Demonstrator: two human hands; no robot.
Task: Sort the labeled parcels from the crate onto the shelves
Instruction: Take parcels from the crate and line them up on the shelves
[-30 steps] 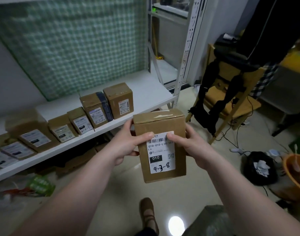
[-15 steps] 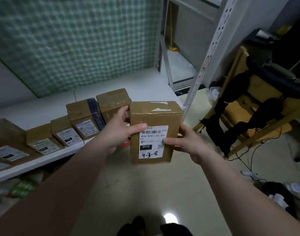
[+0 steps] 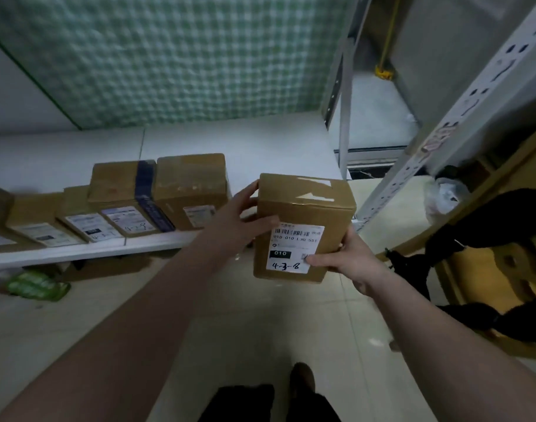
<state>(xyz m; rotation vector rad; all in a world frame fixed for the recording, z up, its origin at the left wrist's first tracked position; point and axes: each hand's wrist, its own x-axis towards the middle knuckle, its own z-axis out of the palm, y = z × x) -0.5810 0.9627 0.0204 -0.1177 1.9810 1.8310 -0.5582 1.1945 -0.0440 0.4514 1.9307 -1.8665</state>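
Just off the near right corner of the white shelf [image 3: 260, 147], a brown parcel [image 3: 303, 208] is held upright in the air, its white label [image 3: 294, 248] marked "4-3-8" facing the camera. The left hand [image 3: 239, 220] grips its left side with fingers curled round the far edge, and the right hand [image 3: 349, 257] holds the lower right, thumb on the label's corner. To the left, a row of labeled boxes [image 3: 123, 193] stands along the shelf's near edge.
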